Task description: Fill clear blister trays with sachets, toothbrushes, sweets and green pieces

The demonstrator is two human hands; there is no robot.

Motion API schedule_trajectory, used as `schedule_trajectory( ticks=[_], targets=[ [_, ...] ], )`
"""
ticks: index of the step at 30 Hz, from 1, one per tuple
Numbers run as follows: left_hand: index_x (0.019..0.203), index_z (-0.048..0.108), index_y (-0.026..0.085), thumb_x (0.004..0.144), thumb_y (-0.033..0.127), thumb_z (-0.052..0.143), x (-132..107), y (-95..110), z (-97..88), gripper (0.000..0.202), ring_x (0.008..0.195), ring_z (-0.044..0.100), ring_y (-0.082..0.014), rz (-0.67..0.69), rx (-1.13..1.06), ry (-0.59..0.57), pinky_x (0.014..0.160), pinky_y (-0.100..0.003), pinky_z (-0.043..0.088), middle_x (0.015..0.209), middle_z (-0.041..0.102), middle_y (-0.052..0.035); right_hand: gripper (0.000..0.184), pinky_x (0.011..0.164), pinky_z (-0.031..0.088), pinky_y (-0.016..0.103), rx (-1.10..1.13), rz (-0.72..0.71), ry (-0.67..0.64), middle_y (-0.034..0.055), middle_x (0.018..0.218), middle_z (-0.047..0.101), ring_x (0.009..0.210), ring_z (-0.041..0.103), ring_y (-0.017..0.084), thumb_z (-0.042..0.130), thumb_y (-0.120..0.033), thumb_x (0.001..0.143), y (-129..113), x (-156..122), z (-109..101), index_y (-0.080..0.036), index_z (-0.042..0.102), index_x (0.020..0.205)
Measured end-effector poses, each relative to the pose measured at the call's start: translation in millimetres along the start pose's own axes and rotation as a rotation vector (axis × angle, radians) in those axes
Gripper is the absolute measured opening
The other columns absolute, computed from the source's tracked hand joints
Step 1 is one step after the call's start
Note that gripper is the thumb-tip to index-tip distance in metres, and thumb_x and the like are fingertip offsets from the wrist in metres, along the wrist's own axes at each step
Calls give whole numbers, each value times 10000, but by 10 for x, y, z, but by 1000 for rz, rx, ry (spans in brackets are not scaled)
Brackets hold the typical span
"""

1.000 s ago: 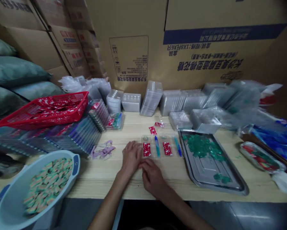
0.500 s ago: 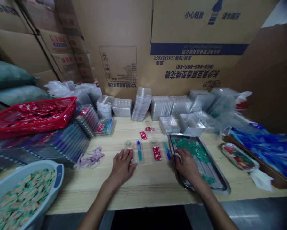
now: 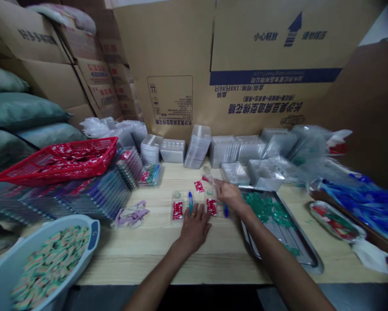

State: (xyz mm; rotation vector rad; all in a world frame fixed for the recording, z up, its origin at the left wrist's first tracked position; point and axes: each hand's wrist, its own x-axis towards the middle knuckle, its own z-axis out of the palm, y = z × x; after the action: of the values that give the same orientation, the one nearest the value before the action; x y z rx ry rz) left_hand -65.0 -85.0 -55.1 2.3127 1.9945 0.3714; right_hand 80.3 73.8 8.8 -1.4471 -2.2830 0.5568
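My left hand (image 3: pixel 194 230) lies flat, fingers apart, over the near edge of a clear plastic blister tray (image 3: pixel 184 197). That tray holds red printed packets (image 3: pixel 177 210) and slim blue-and-teal items (image 3: pixel 190 203). My right hand (image 3: pixel 230 195) stretches forward, its blurred fingertips at a small red packet in clear film (image 3: pixel 207 178). Whether those fingers grip the packet is hidden by the blur. Another red packet (image 3: pixel 198 186) lies loose just left of it on the wooden table (image 3: pixel 142 255).
A steel tray (image 3: pixel 306 255) with green pieces stands right of my hands. A blue-rimmed basin (image 3: pixel 92 235) of striped sweets sits front left, and a red basket (image 3: pixel 84 160) sits behind it. Stacked clear trays line the back of the table against cardboard cartons.
My right hand has left the steel tray and moved forward and left to the small packets. My left hand has shifted right across the blister tray. The view has tilted slightly.
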Motion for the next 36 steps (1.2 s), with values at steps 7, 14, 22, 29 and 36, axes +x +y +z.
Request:
schedule_trajectory(
  ticks=[7, 14, 22, 29, 36],
  targets=[
    [1288, 618, 230, 993, 250, 464, -233, -392, -118, 334, 1436, 432, -299, -75, -17, 124, 1151, -585, 325, 1547, 482, -124, 446, 729, 581, 311, 645, 199, 262, 131, 1007, 767, 882, 738, 205, 357, -409, 988, 351, -32, -306, -136, 646, 1188],
    [1213, 631, 187, 910, 296, 584, -391, -498, -340, 326, 1441, 419, -337, -199, -363, 320, 1181, -577, 302, 1505, 518, -163, 270, 592, 605, 309, 1600, 409, 198, 94, 957, 756, 800, 741, 212, 609, -243, 809, 429, -504, -343, -196, 633, 1073],
    [1213, 561, 206, 807, 357, 785, 260, 239, -513, 487, 917, 737, -197, -605, -1801, 258, 826, -333, 583, 1124, 736, -99, 363, 742, 599, 375, 1666, 444, 172, 69, 964, 757, 877, 741, 224, 657, -277, 783, 24, -982, 83, -231, 543, 1124],
    [1073, 637, 132, 711, 116, 755, 768, 157, -421, 381, 565, 663, -103, -721, -1807, 253, 466, -158, 445, 815, 760, -53, 336, 987, 445, 455, 345, 180, 276, 153, 1200, 619, 1131, 558, 288, 480, -257, 918, 236, -1330, 99, -182, 613, 1218],
    [1006, 606, 134, 652, 92, 680, 1094, 160, -284, 365, 660, 727, -166, -608, -1872, 87, 644, -267, 591, 750, 738, -37, 368, 965, 427, 421, -119, 97, 93, 196, 1228, 542, 1088, 512, 292, 491, -32, 814, 309, -1524, 264, -113, 642, 1140]
  ],
)
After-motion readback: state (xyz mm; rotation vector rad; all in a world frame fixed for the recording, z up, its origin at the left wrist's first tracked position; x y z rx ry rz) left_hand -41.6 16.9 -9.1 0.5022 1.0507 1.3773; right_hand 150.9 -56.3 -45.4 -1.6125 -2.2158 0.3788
